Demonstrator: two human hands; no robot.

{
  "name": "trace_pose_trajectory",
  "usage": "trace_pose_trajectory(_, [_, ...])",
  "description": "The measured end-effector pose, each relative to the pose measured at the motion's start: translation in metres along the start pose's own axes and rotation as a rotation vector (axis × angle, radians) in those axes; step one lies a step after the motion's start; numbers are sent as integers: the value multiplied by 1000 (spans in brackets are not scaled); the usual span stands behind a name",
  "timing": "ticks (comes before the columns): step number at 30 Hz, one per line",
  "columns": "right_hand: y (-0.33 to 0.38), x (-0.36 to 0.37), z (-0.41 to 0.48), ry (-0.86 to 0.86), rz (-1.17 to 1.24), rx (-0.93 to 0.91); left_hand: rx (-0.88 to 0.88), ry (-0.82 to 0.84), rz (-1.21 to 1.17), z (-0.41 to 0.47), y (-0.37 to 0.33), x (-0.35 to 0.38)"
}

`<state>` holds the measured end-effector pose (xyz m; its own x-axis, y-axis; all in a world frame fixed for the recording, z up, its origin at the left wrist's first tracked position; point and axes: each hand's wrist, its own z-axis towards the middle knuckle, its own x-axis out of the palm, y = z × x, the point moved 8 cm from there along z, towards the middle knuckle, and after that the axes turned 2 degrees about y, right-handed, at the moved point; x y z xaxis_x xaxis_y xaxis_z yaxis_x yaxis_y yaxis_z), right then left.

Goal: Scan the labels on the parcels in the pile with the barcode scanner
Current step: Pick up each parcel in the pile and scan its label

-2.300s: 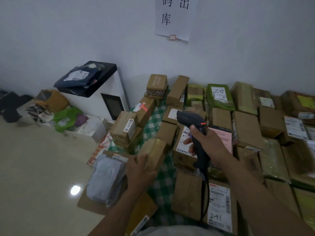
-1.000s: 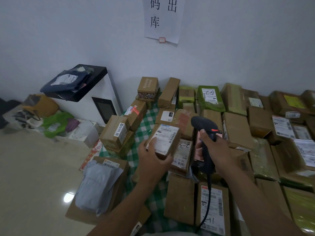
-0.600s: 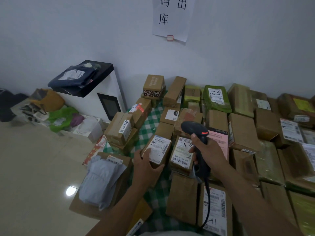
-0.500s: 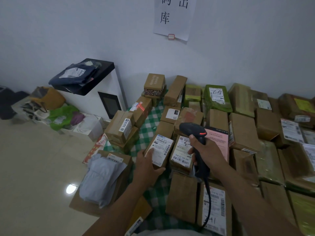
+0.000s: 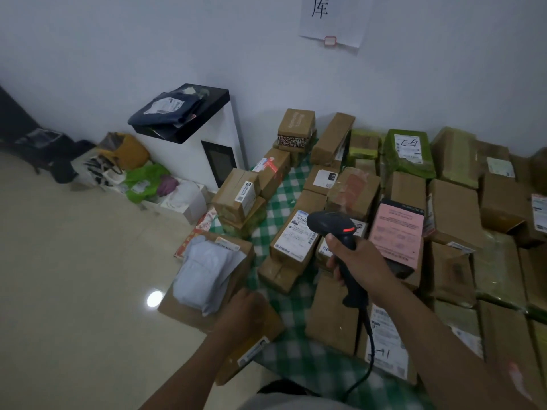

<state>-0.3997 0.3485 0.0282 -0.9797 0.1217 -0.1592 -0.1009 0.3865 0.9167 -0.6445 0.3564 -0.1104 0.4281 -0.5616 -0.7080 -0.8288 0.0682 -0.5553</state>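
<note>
Clamping the barcode scanner [image 5: 333, 227] in right hand [image 5: 362, 261] fingers [image 5: 331, 264]; left hand [image 5: 245, 312] rests on a parcel [image 5: 254, 347], fingers hidden

Left hand [image 5: 245, 312], right hand [image 5: 361, 261] bare — grey garment [image 5: 296, 403] below.

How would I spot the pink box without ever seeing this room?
Start at the pile of brown parcels by the white wall. The pink box lies just right of the black scanner held in the right hand. It alone has a pink top.
</note>
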Motion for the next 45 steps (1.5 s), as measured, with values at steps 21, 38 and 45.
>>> trace_pose_trajectory(21, [-35, 82, -78, -140, 168, 32, -45, -64, -831, -59, 13, -35])
trace_pose_trajectory(38, [3, 103, -151, -461, 100, -165, 336, 249, -503, -133, -62, -91])
trace_pose_trajectory(45, [12, 104, -151, -368, 113, -160, 198, 58, -702, -124, -40, -111])
